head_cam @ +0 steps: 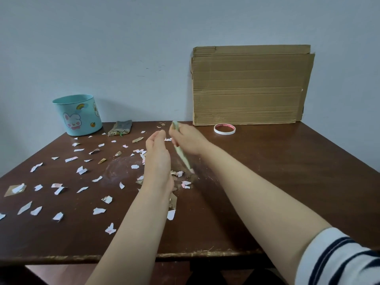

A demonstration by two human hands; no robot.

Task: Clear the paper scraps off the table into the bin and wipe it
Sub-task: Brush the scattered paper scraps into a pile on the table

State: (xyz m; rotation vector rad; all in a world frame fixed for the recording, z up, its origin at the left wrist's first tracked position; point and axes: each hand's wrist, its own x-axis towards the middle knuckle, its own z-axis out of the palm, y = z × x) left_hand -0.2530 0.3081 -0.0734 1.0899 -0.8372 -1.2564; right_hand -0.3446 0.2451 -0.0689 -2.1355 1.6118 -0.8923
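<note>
Pale blue wall is backing a dark brown table (267,182), where paper scraps (82,170) are lying scattered across its left half and centre. A teal bin (78,116) is standing at the far left corner. The left hand (157,161) is resting edge-on, fingers straight, while the right hand (188,140) is gripping a pale green tool (183,157) whose tip is touching the table.
</note>
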